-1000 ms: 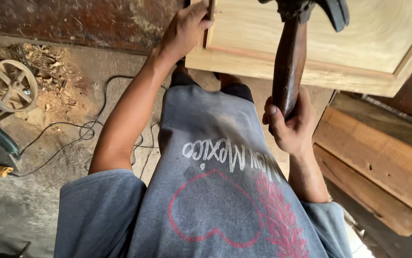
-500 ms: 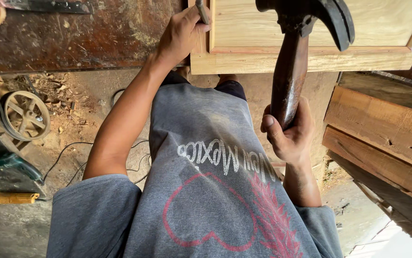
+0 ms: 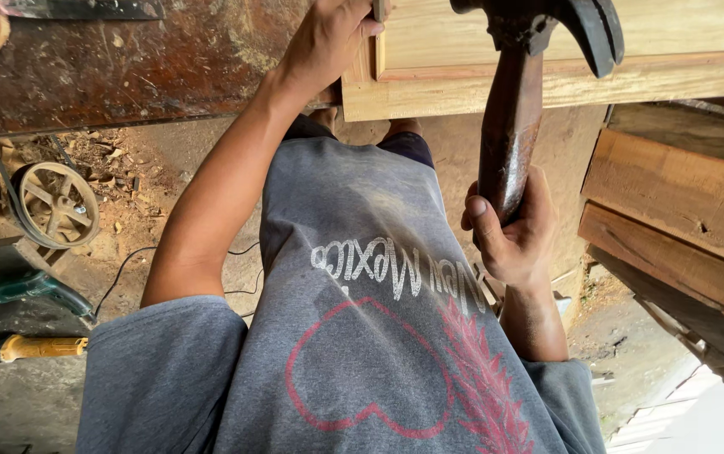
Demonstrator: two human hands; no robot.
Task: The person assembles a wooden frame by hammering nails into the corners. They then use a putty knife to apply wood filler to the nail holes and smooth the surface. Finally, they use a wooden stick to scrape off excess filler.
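Soft daylight, bright glare lower right, dim left floor, sharp focus, wide-angle stretch

grey t-shirt (image 3: 353,336) with a pink heart outline and white lettering; dark brown hammer (image 3: 517,109) with a black head; pale yellow wooden panel (image 3: 563,50); dark reddish-brown workbench (image 3: 126,67); yellow-handled tool (image 3: 38,346) at left.

The left arm stretches forward and up, elbow nearly straight, forearm bare below a grey sleeve; the left hand (image 3: 328,42) is raised at the top of the view, fingers curled, thumb side turned rightward, its fingertips seemingly pinched together though partly cut off by the frame; the right arm is bent close to the torso; the right hand (image 3: 509,231) is clenched in a fist-like grip, thumb pointing upward, wrist straight.
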